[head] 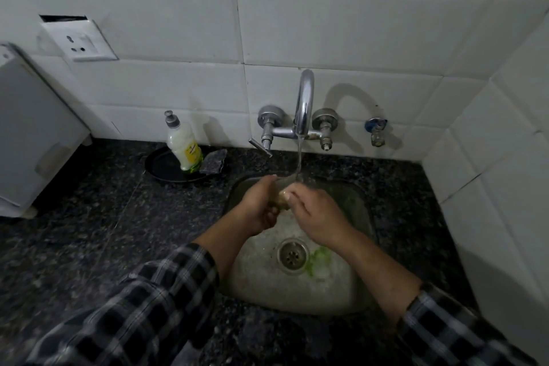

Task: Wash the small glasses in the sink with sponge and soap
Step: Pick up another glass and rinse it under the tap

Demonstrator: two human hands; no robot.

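Note:
Both my hands meet over the steel sink under the running faucet. My left hand is closed around a small clear glass, which shows only faintly where the water stream bends against it. My right hand pinches a yellow-green sponge and presses it against the glass between the two hands. Most of the glass is hidden by fingers. A white dish soap bottle stands on the counter to the left of the sink.
Green soapy residue lies beside the drain. The bottle stands on a black plate with a grey stone-like piece. There is a white appliance at far left, a small wall tap at right, and dark granite counter around.

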